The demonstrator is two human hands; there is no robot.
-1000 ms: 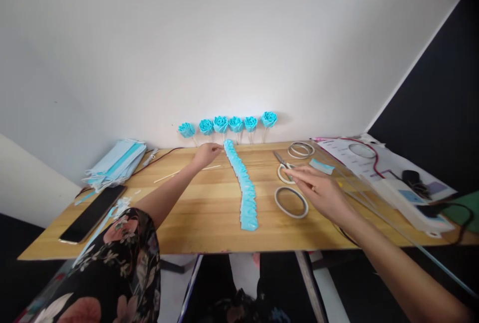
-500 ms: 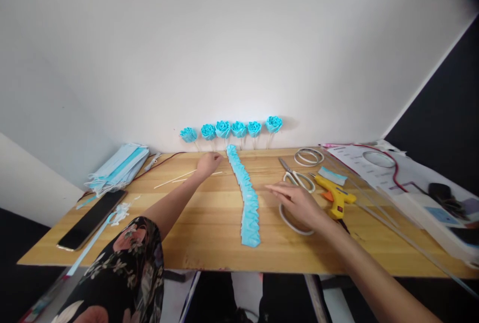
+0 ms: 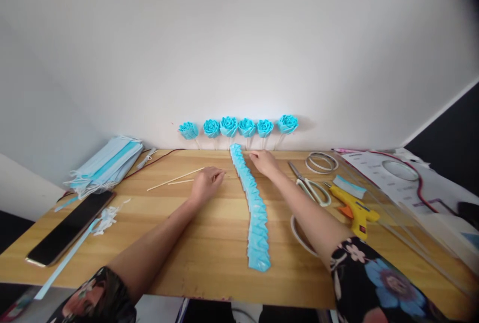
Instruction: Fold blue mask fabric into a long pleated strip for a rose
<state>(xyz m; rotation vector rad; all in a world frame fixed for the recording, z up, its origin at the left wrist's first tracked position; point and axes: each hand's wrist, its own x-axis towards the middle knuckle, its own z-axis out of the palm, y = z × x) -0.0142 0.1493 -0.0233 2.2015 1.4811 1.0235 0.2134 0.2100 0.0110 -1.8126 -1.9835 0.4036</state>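
A long pleated light-blue strip (image 3: 256, 213) lies down the middle of the wooden table, its narrow end toward the wall. Close to the right side of that far end is my right hand (image 3: 264, 162), its fingers curled together; whether anything is in them is hidden. My left hand (image 3: 207, 183) rests over the thin wooden sticks (image 3: 175, 179), left of the strip. Its fingers are bent closed, and I cannot see whether they grip a stick. Several blue rose-like flowers (image 3: 228, 127) on thin stems lean against the wall behind.
Right of my right arm lie scissors (image 3: 312, 190), a yellow glue gun (image 3: 355, 210), a small blue piece (image 3: 350, 186) and white rings (image 3: 322, 162). Leftward are a stack of face masks (image 3: 107, 163), a phone (image 3: 71, 228) and white scraps (image 3: 108, 219).
My right hand has moved forward from beside the strip's middle to its far end, and its outstretched fingers have curled. My left hand has come slightly nearer. The view has shifted a little.
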